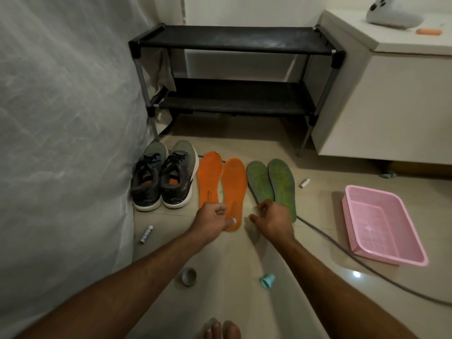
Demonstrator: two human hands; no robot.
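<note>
Insoles are lying in a row on the pale tiled floor (244, 265), toes pointing towards the black shoe rack (234, 40). The orange insoles (234, 182) are sitting side by side, bright and flat, each showing a thin dark slit near the heel. Just beside them the green insoles (281, 182) are lying, a duller green with yellowish line patterning across the surface. A pair of grey sneakers (163, 177) with white soles is standing just beside the orange pair, on the side away from the green.

The left hand (215, 216) is reaching over the heels of the orange pair, thumb lying on the heel of the one nearer the green, fingers loosely curled above; whether it is actually gripping is not clear from here. The right hand (271, 216) is covering the heel of the nearer green one, fingers curled down, and again a grip cannot be made out.

A pink basket (381, 223) is sitting further right, a grey cable (325, 238) running between it and the green pair.
</note>
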